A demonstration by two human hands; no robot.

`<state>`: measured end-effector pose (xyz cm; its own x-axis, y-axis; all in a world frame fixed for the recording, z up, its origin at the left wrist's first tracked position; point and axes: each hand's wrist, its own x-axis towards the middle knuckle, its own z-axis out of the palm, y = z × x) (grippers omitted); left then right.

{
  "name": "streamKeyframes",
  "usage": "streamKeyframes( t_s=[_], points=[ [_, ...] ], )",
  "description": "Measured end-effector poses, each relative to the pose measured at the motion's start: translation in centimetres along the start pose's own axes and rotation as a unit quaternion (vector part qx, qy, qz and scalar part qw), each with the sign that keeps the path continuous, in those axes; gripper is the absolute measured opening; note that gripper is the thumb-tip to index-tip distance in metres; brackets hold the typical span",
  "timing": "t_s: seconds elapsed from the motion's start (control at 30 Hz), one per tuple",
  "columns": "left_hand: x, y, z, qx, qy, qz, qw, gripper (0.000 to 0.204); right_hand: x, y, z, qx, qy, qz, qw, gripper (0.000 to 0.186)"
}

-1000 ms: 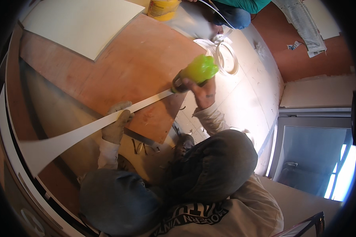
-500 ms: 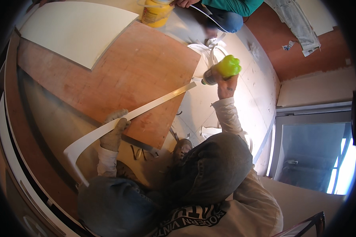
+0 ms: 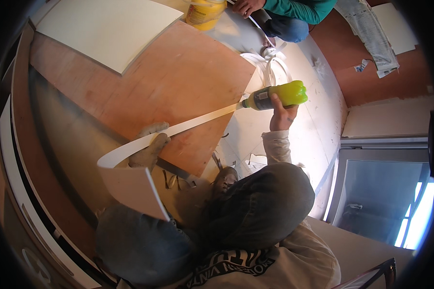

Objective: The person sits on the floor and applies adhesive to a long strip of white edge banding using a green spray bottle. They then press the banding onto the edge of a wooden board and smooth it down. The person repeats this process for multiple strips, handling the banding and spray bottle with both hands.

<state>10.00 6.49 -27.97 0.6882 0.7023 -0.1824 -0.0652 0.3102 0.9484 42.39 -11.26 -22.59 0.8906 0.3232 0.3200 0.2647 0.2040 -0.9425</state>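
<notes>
Left: long white flexible flat strip (image 3: 197,121), smooth and plain-faced, thin at its edges. Its near end curls back in a rounded bend, and a broad flap drops toward the person's knee in dusty dark trousers (image 3: 135,243).

Next, the left hand (image 3: 148,153), in a dusty grey-beige knitted glove: closed on the strip just past the bend, fingers on the far side. From there the strip slants up and right above a flat reddish-brown wooden board (image 3: 178,79), narrowing in view to a yellow-tinged tip near the board's right edge.

Right of the tip, a bright yellow-green plastic bottle (image 3: 286,92) with a lobed base and a dark wrap-round label. It lies almost level, neck pointing left at the strip's tip; whether they touch, cannot tell. The bare right hand (image 3: 283,117) grips it from below, thumb up on its near side.

Against half a second ago: at left, the bend is rounder and the flap, then a thin edge, shows its broad face. Left hand's grip unchanged. At right, the bottle, then tilted and clear of the tip, is nearer level, its neck at the tip.
</notes>
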Motion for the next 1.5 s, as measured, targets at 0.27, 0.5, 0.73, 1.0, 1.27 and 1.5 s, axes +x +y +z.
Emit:
streamKeyframes(
  t_s=[0.27, 0.5, 0.73, 1.0, 1.27, 1.5],
  points=[
    [0.0, -0.3, -0.1, -0.044, 0.007, -0.03, 0.999, 0.031, -5.5, -1.4, 6.6, -0.001, -0.128, 0.039, 0.991, 0.06],
    [1.1, -4.0, -0.2, -0.079, -0.028, -0.051, 0.995, 0.035, -6.0, -2.9, 7.2, -0.023, -0.18, 0.075, 0.98, 0.052],
    [-0.5, -0.9, 1.0, 0.065, -0.035, 0.025, 0.997, 0.033, -6.6, -2.0, 8.4, -0.04, -0.241, 0.055, 0.968, 0.051],
    [0.8, -2.1, 0.9, 0.038, -0.037, 0.067, 0.996, 0.025, -5.0, -2.0, 7.7, -0.036, -0.201, 0.018, 0.979, 0.039],
    [-0.1, 1.1, -0.1, 0.086, -0.053, 0.032, 0.994, 0.023, -6.9, -3.6, 9.1, -0.212, -0.304, -0.13, 0.92, 0.051],
    [-1.9, 2.8, -3.9, -0.056, 0.038, 0.056, 0.996, 0.029, -4.9, -2.8, 8.3, -0.135, -0.183, -0.029, 0.973, 0.039]
  ],
)
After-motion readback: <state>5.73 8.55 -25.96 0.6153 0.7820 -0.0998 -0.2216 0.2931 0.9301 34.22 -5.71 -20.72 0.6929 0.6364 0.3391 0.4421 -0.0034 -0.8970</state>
